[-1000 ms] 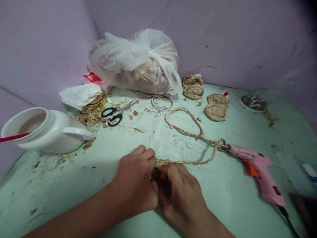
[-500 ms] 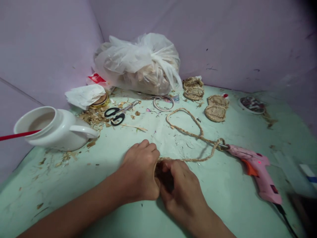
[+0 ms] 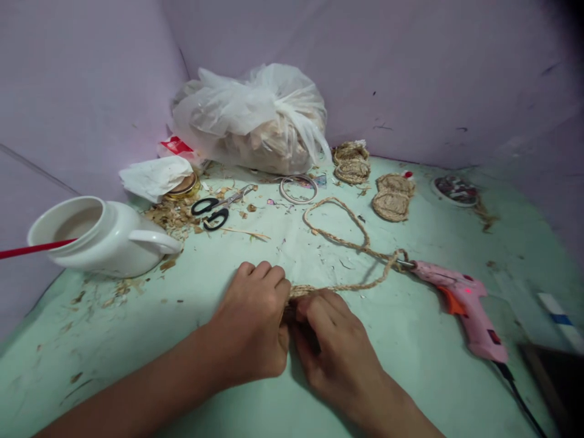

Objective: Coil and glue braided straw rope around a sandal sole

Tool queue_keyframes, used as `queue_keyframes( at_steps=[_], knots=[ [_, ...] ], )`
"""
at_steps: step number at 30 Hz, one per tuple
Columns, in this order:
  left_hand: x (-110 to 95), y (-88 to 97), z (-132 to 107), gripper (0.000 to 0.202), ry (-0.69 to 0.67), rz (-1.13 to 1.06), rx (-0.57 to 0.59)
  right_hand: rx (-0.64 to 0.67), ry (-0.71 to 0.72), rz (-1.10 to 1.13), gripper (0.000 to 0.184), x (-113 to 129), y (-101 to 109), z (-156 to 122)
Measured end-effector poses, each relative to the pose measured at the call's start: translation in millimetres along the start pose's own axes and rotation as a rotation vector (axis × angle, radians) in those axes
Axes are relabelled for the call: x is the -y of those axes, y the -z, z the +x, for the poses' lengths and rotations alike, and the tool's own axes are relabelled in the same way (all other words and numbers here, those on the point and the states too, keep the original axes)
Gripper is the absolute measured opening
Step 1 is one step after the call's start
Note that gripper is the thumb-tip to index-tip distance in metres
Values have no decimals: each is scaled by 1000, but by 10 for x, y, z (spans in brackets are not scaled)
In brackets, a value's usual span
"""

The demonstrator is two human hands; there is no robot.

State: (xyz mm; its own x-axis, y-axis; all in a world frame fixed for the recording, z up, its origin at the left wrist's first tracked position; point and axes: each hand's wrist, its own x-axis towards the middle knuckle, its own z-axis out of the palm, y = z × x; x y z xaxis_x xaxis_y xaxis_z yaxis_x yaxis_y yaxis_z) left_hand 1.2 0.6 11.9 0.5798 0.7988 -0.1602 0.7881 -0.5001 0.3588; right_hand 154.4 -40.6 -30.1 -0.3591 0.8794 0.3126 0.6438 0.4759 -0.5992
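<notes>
Between my two hands is a small piece of coiled braided rope (image 3: 290, 311), mostly hidden by my fingers. My left hand (image 3: 255, 319) is closed round its left side. My right hand (image 3: 335, 344) pinches its right side with thumb and bent fingers. From the piece a loose braided rope (image 3: 360, 286) runs to the right, loops near the nozzle of the pink glue gun (image 3: 456, 304), then curls back over the table. The glue gun has an orange trigger and a lit red light.
A white jug (image 3: 123, 240) lies on its side at left with a red stick in it. Beyond are black-handled scissors (image 3: 221, 207), a tape ring (image 3: 298, 190), a stuffed plastic bag (image 3: 255, 121), woven rope pieces (image 3: 393, 198) and a small dish (image 3: 455, 190). Dry scraps litter the table.
My hands stay on the rope piece, with the right fingers shifting slightly along it. The view has moved a little, so the glue gun and rope appear slightly further left.
</notes>
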Motion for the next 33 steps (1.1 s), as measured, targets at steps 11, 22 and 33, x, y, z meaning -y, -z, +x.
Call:
queue_keyframes(
  at_steps=[11, 22, 33],
  knots=[
    [32, -35, 23, 9, -30, -34, -12, -95, 122, -63, 27, 48, -61, -40],
    [67, -168, 40, 12, -23, -81, -141, -54, 97, -29, 24, 53, -70, 21],
    [60, -65, -42, 29, 26, 11, -42, -208, 133, -194, 40, 69, 317, -365]
  ],
)
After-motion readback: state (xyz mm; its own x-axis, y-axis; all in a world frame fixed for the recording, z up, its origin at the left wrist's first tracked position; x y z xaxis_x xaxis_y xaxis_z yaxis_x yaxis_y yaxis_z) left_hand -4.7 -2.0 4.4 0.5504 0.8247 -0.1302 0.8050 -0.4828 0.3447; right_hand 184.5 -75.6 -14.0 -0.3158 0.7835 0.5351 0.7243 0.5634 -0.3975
